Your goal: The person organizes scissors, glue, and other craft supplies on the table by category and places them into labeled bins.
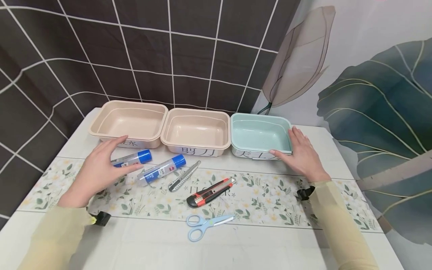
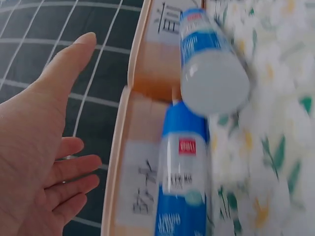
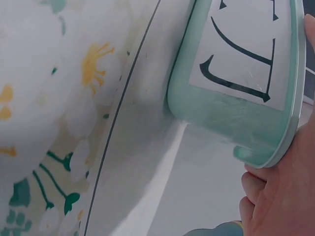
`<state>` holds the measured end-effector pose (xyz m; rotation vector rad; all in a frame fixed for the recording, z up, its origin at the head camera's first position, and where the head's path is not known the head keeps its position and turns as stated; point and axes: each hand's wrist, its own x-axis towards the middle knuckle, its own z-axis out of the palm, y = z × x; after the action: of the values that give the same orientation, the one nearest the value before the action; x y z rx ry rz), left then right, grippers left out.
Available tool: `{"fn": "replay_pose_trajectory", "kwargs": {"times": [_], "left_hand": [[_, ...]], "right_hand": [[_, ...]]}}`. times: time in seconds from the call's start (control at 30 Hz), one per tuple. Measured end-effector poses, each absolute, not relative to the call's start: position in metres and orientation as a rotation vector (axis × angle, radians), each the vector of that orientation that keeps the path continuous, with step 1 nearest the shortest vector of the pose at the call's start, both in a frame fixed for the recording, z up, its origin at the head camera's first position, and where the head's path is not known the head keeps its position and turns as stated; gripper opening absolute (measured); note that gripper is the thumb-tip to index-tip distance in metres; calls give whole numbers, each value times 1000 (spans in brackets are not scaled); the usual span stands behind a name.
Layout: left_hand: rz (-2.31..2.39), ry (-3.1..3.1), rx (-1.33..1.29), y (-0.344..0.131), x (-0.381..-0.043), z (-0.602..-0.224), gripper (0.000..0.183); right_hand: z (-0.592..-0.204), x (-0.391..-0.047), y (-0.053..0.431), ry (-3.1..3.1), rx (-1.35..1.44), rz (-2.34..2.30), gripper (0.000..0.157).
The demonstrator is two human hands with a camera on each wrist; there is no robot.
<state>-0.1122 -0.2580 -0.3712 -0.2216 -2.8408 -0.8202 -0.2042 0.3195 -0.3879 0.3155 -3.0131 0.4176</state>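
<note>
My left hand point(image 1: 98, 170), thumb and fingers spread, hovers over a clear liquid glue bottle point(image 1: 133, 158) with a blue cap. A second glue bottle point(image 1: 162, 170) lies to its right. My right hand point(image 1: 302, 157) rests at the right front corner of the teal bin point(image 1: 261, 155), thumb along the front rim and fingers along the side. Between the hands lie a slim grey utility knife point(image 1: 184, 176), a red and black utility knife point(image 1: 210, 193) and light blue scissors point(image 1: 204, 226). In the left wrist view, the left hand point(image 2: 44, 147) holds nothing.
Left of the teal bin stand two pink bins, the left bin point(image 1: 96, 131) and the middle bin point(image 1: 195, 144), in one row with labels in front. Behind them hangs a dark gridded cloth point(image 1: 189, 56). A flowered strip point(image 1: 263, 195) crosses the white table.
</note>
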Motion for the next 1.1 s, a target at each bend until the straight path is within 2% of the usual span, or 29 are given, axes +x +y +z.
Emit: {"fn": "replay_pose_trajectory", "kwargs": {"times": [0.13, 0.43, 0.67, 0.9, 1.1], "left_hand": [[-807, -2864, -210, -273, -110, -379, 97], [-779, -3010, -182, -300, -114, -398, 95], [-769, -3058, -167, -307, -114, -403, 84], [-749, -3029, -188, -309, -116, -408, 62], [-746, -3026, -180, -310, -119, -410, 60]], "right_hand": [[-387, -202, 321, -3011, 315, 425, 110], [-386, -199, 324, -3021, 335, 392, 106], [-384, -201, 322, -3038, 360, 361, 106], [-384, -202, 321, -3033, 362, 326, 106], [-385, -201, 322, -3037, 354, 323, 106]]}}
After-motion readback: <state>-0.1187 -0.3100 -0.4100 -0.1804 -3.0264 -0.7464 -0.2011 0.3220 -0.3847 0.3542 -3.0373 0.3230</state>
